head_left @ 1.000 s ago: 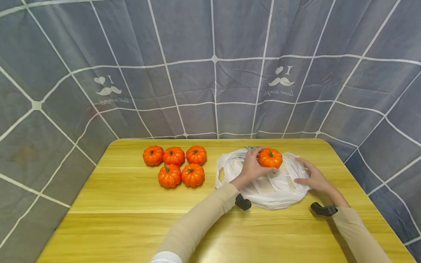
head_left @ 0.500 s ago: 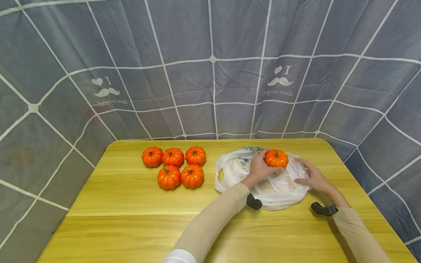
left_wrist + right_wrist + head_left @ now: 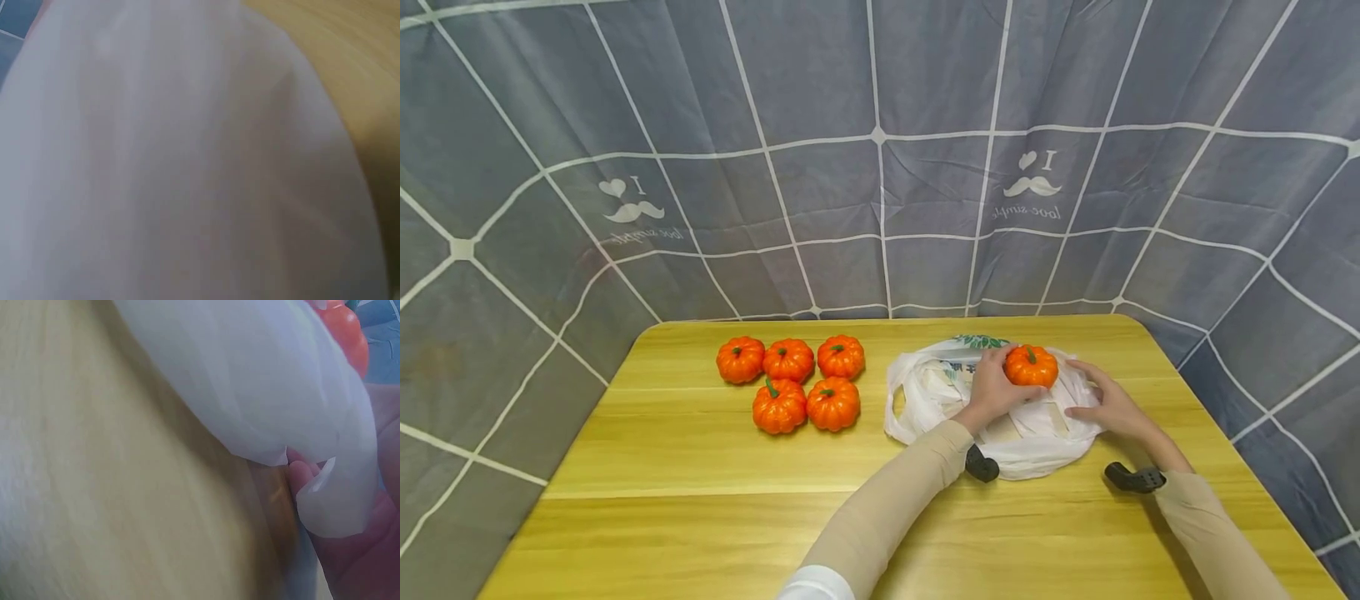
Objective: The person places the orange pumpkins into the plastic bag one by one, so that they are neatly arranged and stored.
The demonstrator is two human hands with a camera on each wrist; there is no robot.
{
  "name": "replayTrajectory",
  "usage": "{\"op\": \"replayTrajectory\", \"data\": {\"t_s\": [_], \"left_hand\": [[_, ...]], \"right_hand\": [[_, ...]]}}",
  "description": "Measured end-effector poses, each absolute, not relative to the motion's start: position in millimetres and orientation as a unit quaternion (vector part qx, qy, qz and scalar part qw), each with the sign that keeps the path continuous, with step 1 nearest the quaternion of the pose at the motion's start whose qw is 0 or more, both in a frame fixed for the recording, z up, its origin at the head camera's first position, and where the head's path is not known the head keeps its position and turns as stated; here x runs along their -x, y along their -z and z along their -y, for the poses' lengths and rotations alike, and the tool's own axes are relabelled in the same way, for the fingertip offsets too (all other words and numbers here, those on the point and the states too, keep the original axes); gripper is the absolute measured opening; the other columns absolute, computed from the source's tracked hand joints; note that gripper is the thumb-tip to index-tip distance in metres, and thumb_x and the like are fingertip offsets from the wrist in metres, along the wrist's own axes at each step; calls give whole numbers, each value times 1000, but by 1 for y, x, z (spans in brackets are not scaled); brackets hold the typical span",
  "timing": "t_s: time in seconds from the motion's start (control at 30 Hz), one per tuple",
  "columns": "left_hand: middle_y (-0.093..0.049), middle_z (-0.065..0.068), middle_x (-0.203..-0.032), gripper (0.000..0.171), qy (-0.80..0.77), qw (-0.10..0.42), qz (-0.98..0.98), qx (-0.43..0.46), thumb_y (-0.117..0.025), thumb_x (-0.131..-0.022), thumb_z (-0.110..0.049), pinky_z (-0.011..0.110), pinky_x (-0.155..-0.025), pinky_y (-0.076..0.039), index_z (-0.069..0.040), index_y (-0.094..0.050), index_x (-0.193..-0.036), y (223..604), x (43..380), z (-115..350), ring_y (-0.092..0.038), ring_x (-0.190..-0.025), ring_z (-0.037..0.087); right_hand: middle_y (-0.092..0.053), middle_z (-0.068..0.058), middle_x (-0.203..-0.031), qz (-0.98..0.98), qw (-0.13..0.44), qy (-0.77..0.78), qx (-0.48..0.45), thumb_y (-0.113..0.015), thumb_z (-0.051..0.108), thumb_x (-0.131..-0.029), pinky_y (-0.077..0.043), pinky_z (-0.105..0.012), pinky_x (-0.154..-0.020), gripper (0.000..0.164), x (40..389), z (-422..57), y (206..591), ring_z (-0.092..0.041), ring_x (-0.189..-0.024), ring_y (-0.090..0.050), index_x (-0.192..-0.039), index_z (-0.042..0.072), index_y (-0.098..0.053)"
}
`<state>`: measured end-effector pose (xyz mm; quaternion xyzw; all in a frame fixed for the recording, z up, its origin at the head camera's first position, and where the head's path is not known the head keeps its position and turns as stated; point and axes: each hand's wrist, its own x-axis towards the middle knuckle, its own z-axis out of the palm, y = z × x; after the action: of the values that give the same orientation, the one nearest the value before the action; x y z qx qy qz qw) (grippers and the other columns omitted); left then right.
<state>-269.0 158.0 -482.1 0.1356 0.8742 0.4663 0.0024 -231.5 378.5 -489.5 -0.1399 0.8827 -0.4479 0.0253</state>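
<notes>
A small orange pumpkin (image 3: 1032,367) with a green stem is in my left hand (image 3: 996,390), thumb and fingers around its left side, above a white plastic bag (image 3: 1037,457). The bag lies crumpled on the table, with green print near its far edge. At the bag's right side, my right hand (image 3: 1108,403) grips the plastic, fingers and thumb spread around its edge. In the right wrist view, fingertips (image 3: 301,475) show behind a fold of the bag. Plastic fills most of the left wrist view, hiding the left hand there.
Several more orange pumpkins (image 3: 833,404) sit in two rows on the left half of the wooden table (image 3: 700,533). A grey curtain (image 3: 820,183) with white grid lines hangs behind the table and along both sides.
My left hand has carried the pumpkin to the right over the bag, then stayed nearly still. The right hand keeps its place at the bag. The head view has shifted slightly.
</notes>
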Motion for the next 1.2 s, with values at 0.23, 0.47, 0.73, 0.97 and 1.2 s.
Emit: {"op": "replayTrajectory", "data": {"t_s": [0.23, 0.47, 0.73, 0.97, 1.2], "left_hand": [[-56, 3, -130, 75, -485, 8, -865, -128, -85, -70, -28, 27, -100, -45, -17, -50, -135, 483, 267, -163, -55, -117, 17], [-58, 5, -127, 75, -481, -3, -869, -115, -86, -69, -26, 25, -101, -44, -12, -48, -132, 483, 264, -167, -56, -117, 17], [-58, 6, -126, 73, -466, -5, -878, -109, -85, -70, -26, 27, -101, -44, -11, -49, -131, 479, 261, -167, -55, -117, 18], [-59, 6, -131, 73, -488, 0, -868, -95, -84, -71, -21, 29, -102, -44, -11, -49, -134, 464, 253, -159, -54, -120, 21], [-51, 5, -142, 79, -496, 17, -863, -97, -83, -72, -19, 34, -104, -44, -14, -46, -141, 444, 246, -144, -51, -126, 22]], "right_hand": [[-23, -38, -147, -877, 23, 459, 140, -74, 1, -78, -53, -21, -70, 82, 231, -380, 489, -58, -117, -44, -145, -6, -27], [-22, -36, -149, -880, 26, 455, 135, -73, 1, -78, -51, -19, -72, 82, 233, -381, 489, -57, -119, -42, -145, -6, -26], [-22, -38, -148, -880, 26, 455, 135, -74, 1, -78, -51, -19, -72, 83, 230, -379, 485, -59, -118, -43, -145, -7, -26], [-23, -37, -148, -881, 26, 455, 131, -74, 0, -78, -50, -18, -72, 82, 229, -378, 484, -58, -118, -43, -145, -8, -26], [-20, -38, -149, -882, 32, 452, 133, -74, 1, -78, -50, -16, -73, 83, 231, -379, 485, -60, -120, -41, -145, -8, -26]]}}
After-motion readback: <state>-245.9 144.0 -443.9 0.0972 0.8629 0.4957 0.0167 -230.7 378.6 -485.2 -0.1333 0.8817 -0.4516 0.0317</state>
